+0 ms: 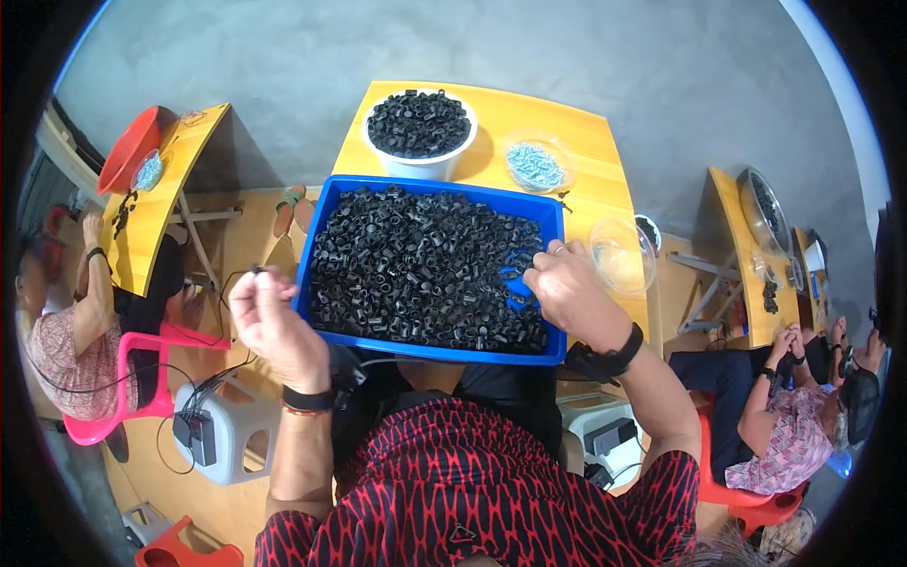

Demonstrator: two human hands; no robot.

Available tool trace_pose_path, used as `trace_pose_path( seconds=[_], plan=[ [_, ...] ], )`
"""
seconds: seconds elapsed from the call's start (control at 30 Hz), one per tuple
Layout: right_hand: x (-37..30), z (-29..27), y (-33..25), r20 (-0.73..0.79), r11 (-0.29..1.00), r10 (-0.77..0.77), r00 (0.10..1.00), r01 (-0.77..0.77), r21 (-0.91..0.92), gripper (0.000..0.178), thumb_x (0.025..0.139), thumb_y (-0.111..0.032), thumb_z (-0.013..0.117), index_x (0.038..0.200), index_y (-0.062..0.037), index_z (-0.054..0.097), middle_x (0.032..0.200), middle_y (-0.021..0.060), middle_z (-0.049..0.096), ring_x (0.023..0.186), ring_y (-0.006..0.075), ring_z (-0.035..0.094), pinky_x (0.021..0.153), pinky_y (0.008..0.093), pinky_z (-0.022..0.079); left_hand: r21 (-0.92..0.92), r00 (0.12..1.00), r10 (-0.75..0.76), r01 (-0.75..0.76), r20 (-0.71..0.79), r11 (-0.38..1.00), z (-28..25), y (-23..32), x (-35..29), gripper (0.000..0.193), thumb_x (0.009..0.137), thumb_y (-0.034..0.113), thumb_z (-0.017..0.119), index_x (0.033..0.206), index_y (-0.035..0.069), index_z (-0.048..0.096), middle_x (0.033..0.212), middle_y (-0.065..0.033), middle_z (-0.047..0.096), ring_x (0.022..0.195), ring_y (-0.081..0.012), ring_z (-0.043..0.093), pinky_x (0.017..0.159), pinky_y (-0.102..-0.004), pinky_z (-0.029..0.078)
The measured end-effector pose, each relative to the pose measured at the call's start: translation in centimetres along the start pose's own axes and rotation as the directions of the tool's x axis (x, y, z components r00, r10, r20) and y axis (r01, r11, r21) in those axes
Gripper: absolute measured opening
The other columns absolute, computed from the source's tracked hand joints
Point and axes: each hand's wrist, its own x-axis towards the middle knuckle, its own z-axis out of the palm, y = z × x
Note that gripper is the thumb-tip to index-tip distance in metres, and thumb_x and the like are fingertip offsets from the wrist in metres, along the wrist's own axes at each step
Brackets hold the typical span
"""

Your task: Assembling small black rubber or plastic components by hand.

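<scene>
A blue plastic tray (439,352) full of small black plastic parts (416,269) lies in front of me on a yellow table. My left hand (274,326) is raised just off the tray's left side, its thumb and fingertips pinching a small black plastic part (256,270). Over the tray's right end, my right hand (576,288) has its fingers curled together, pointing down at the parts. Whatever they hold, if anything, is hidden. Some of the blue tray bottom shows beside those fingers.
Behind the tray stand a white bucket (420,168) heaped with black parts and a clear bowl (535,165) of small light-blue pieces. A transparent bowl (624,255) is right of my right hand. People sit at yellow tables on both sides. Cables (198,397) hang at left.
</scene>
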Motion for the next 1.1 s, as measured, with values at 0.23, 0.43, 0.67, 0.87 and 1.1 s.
trace_pose_path(
  seconds=[0.23, 0.43, 0.67, 0.87, 1.1],
  plan=[
    [0.9, 0.9, 0.6, 0.051, 0.996, -0.039, 0.998, 0.043, -0.082, 0.004, 0.077, -0.011, 0.062, 0.078, -0.009, 0.065, 0.083, 0.0083, 0.061, 0.093, 0.0278, 0.057, 0.08, 0.0409, 0.039, -0.009, 0.9, -0.248, 0.263, -0.358, 0.965, -10.0, -4.4, 4.9, 0.011, 0.095, 0.017, 0.064, 0.1, 0.008, 0.059, 0.092, -0.002, 0.063, 0.076, -0.0091, 0.055, 0.065, -0.025, 0.044],
    [0.7, 1.4, 0.8, 0.037, 0.997, -0.029, 0.999, 0.031, -0.064, 0.005, 0.079, -0.011, 0.06, 0.083, -0.0094, 0.064, 0.084, 0.0089, 0.063, 0.092, 0.0274, 0.058, 0.081, 0.0405, 0.038, -0.009, 0.755, -0.439, 0.499, -0.487, 0.867, -13.2, -9.2, 5.2, 0.017, 0.092, 0.021, 0.067, 0.101, 0.009, 0.06, 0.092, 0.0003, 0.062, 0.077, -0.0114, 0.055, 0.065, -0.0253, 0.044],
    [0.3, 1.3, 1.0, -0.086, 0.968, 0.074, 0.994, -0.052, 0.244, 0.014, 0.078, -0.009, 0.069, 0.089, -0.0084, 0.061, 0.088, 0.0073, 0.065, 0.087, 0.0275, 0.059, 0.081, 0.0405, 0.039, 0.057, 0.842, -0.332, 0.391, -0.426, 0.919, -10.4, -6.8, 4.1, 0.018, 0.093, 0.012, 0.065, 0.11, 0.009, 0.058, 0.098, 0.0007, 0.062, 0.082, -0.0087, 0.053, 0.07, -0.025, 0.044],
    [-0.3, 1.1, -0.3, -0.152, 0.691, 0.347, 0.925, -0.143, 0.709, 0.022, 0.08, -0.003, 0.071, 0.1, -0.0065, 0.062, 0.088, 0.0076, 0.062, 0.086, 0.0223, 0.064, 0.082, 0.0346, 0.047, 0.291, 0.968, 0.204, -0.155, -0.147, 0.944, -3.1, -1.0, 1.4, 0.027, 0.095, 0.005, 0.062, 0.121, 0.001, 0.057, 0.108, -0.0047, 0.062, 0.1, -0.0134, 0.059, 0.094, -0.0293, 0.046],
    [-0.7, 0.2, -2.4, -0.277, 0.607, 0.331, 0.902, 0.021, 0.794, 0.023, 0.079, 0.007, 0.071, 0.1, -0.0013, 0.065, 0.091, 0.0082, 0.063, 0.082, 0.0163, 0.063, 0.075, 0.0271, 0.052, 0.261, 0.783, -0.296, 0.176, 0.548, 0.949, 3.0, 2.4, -5.3, 0.019, 0.096, 0.008, 0.063, 0.113, 0.001, 0.061, 0.097, -0.0062, 0.065, 0.085, -0.0121, 0.062, 0.078, -0.0267, 0.052]
  ],
)
